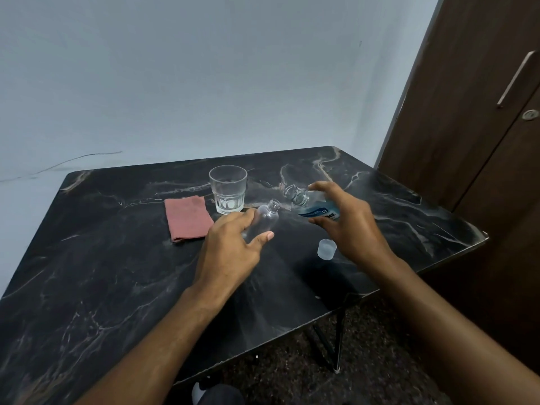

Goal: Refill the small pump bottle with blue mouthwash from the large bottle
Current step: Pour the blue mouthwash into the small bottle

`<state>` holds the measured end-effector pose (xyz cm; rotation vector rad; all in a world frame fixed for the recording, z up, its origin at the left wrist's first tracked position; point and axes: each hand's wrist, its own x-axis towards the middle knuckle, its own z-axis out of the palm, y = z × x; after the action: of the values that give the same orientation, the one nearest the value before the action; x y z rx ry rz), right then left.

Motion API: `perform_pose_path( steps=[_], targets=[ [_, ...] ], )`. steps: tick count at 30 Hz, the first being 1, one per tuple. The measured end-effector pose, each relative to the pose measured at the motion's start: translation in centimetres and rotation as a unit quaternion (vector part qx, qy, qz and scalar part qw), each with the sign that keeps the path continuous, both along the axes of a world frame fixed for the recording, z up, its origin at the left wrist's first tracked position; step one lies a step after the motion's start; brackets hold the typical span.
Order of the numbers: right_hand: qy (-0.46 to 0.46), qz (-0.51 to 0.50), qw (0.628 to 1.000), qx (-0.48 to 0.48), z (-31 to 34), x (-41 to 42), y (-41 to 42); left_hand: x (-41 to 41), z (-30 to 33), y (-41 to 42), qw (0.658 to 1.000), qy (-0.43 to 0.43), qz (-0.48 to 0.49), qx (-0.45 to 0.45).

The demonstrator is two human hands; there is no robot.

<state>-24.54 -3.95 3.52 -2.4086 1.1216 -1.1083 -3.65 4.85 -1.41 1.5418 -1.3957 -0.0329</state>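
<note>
Fingers of the left hand are clamped around the small bottle, which is clear, uncapped and tilted with its mouth up toward the right. Fingers of the right hand are wrapped round the large bottle, also open, leaning so its neck points at the small bottle's mouth; the two mouths are near but apart. Blue liquid sits low behind its label. Nearer than the small bottle, to its right, a translucent cap stands on the dark marbled table. Left of the small bottle lies a folded pink cloth; just beyond it stands an empty glass tumbler.
</note>
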Motion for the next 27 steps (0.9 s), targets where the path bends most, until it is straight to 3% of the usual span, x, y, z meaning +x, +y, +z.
perform_pose_path(
  steps=[27],
  targets=[
    [0.086,0.015,0.991,-0.103,-0.6,0.8,-1.3,1.1,-0.8,-0.5,1.0,-0.003,-0.003,0.004]
  ],
)
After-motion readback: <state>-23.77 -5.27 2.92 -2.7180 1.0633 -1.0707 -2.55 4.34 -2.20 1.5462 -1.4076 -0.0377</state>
